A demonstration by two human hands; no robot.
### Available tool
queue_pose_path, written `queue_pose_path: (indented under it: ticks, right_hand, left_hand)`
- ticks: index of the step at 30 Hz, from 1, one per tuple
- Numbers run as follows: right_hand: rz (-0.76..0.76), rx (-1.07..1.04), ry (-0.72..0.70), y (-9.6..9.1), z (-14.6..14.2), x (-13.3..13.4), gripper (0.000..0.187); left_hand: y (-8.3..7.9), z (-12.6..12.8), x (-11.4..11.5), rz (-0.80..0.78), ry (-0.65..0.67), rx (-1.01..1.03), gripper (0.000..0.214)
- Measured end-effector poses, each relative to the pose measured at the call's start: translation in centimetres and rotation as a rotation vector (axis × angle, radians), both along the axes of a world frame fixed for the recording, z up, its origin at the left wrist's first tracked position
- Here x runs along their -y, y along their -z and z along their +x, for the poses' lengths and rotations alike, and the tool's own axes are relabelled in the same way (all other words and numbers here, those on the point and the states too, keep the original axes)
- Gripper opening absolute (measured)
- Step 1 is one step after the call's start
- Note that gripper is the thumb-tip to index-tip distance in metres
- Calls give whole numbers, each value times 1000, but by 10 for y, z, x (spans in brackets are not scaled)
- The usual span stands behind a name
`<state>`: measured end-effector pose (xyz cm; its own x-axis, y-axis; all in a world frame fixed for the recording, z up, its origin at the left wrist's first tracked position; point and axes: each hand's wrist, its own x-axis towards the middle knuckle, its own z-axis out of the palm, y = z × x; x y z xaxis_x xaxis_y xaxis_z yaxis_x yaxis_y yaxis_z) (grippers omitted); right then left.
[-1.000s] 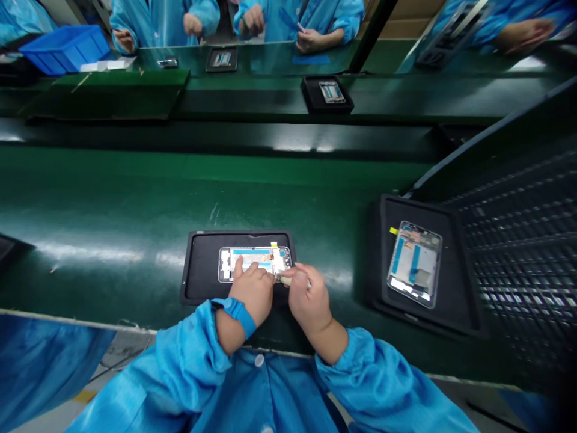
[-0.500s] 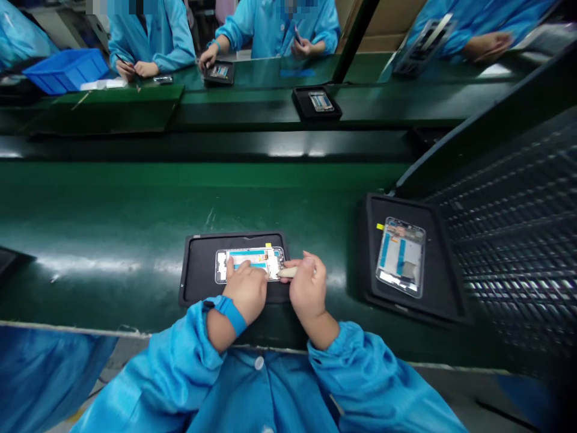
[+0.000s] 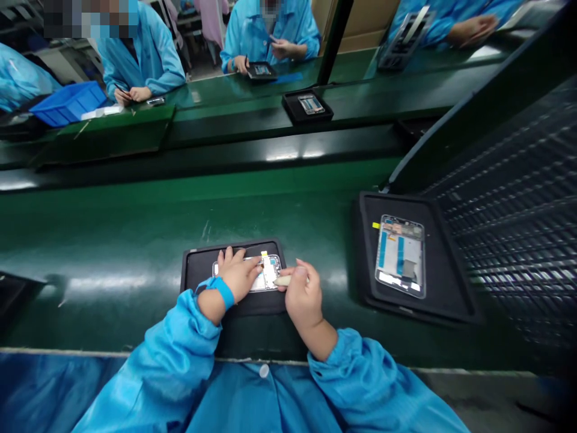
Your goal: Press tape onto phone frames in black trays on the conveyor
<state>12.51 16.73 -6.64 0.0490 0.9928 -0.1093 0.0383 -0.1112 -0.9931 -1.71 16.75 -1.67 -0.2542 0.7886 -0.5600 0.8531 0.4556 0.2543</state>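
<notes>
An opened phone frame (image 3: pixel 270 273) lies lengthwise in a black tray (image 3: pixel 198 255) in front of me, with a yellow tab at its upper edge. Across the left part of the phone rests my left hand (image 3: pixel 237 273), fingers spread and hiding much of it; a blue band circles the wrist. My right hand (image 3: pixel 303 294) is closed around a pale, pointed stick tool (image 3: pixel 285 281). The tool's tip is at the phone's right end, though I cannot tell whether it touches.
On the right, a second phone frame (image 3: pixel 400 255) lies on stacked black trays (image 3: pixel 444 258), beside a dark mesh rack (image 3: pixel 518 240). Beyond the green bench (image 3: pixel 112 234), another tray (image 3: pixel 295 111) sits on the line. Co-workers in blue coats work opposite, near a blue bin (image 3: pixel 70 103).
My left hand has shifted left and up over the phone, its fingers spreading wider. My right hand keeps the stick tool at the phone's right end. The camera view has tilted slightly.
</notes>
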Motion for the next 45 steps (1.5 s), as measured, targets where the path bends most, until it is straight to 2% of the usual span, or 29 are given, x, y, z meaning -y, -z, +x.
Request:
queue_pose_path:
  ticks: [3,7,10,14,19,29,36,39,42,45]
  right_hand:
    - [-29,18,-10,0,-1,0,47]
    - [-63,58,-22,-2,1,1,49]
    - [-90,94,-69,-5,2,-2,51]
    - [-159,107,-146,-13,1,-11,57]
    - [-191,58,-124,-22,-9,-27,61]
    - [78,93,-150,-17,-16,-28,49]
    - [71,108,-173,-6,-15,-25,44]
    - [125,181,-194,-2,-13,-24,41]
    - [321,361,-175,-8,-13,-25,36]
    - [639,579,-222,-22,-19,-31,35]
  left_hand:
    - [5,2,2,18,12,33,41]
    - [-2,2,-1,-31,-10,98,45]
    - [-3,1,-2,-51,1,78,42]
    - [2,1,2,-1,-35,68,39]
    - [7,0,7,14,40,81,42]
    - [24,2,16,107,69,38,53]
    - [21,6,17,97,62,29,50]
    - [20,7,16,102,57,46,52]
    - [19,7,16,108,57,65,53]
    - [18,6,16,77,63,76,52]
